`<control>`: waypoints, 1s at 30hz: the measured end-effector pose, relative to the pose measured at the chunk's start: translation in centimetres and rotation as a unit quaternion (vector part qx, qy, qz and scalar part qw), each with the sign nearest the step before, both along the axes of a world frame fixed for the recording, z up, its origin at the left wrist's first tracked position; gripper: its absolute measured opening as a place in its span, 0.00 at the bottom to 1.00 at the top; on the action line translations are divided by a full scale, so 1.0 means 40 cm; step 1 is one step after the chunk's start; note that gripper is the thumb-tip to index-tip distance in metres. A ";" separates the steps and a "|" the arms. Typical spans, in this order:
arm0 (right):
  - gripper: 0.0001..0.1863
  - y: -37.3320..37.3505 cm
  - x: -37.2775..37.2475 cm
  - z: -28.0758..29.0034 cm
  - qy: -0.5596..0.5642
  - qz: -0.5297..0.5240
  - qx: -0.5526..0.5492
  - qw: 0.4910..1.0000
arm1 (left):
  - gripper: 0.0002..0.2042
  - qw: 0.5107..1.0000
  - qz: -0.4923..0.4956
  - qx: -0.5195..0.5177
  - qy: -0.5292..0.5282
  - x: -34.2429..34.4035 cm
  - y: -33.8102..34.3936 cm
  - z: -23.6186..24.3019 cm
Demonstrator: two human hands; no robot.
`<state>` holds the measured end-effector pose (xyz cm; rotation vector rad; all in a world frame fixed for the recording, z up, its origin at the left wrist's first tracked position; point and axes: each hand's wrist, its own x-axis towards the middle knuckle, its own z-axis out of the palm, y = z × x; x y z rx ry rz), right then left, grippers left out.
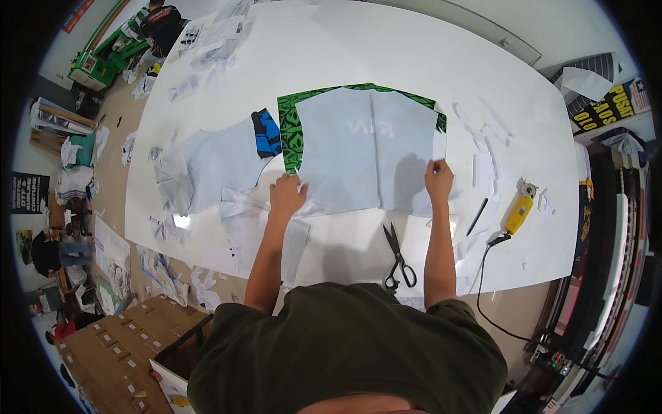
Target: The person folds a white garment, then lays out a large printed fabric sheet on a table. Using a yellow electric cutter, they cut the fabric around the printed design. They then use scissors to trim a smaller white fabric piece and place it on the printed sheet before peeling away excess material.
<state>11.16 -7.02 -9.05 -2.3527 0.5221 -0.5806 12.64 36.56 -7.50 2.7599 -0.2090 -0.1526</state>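
Observation:
A pale grey-blue fabric panel [345, 152] lies spread on the white table in front of me, with a crease down its middle. Green-and-black patterned fabric [292, 131] shows from beneath it along the left side and the top. My left hand [287, 195] pinches the lower left edge, by the end of the green strip. At the right edge, my right hand [438, 181] has its fingers closed on the panel's border, just below a white strip [439, 146]. Black-handled scissors [396, 257] lie between my forearms, blades pointing away from me.
A yellow electric cutter [518, 214] with a black cord rests on the table [331, 41] at right, near a black pen-like stick [476, 217] and paper scraps. More pale panels [234, 159] and a blue-and-black piece [265, 133] lie left. Cardboard boxes [124, 345] stand lower left.

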 end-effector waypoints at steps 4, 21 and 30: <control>0.09 -0.014 0.242 0.005 -0.007 0.057 -0.089 0.994 | 0.12 0.987 0.034 -0.068 -0.143 0.258 -0.017 -0.045; 0.10 -0.293 0.565 0.016 0.277 0.006 0.052 0.959 | 0.19 0.990 -0.007 -0.073 -0.120 1.200 -0.309 0.166; 0.14 0.207 0.063 0.003 0.218 0.059 0.675 0.703 | 0.17 0.870 -0.244 -0.407 -0.132 0.698 -0.791 0.330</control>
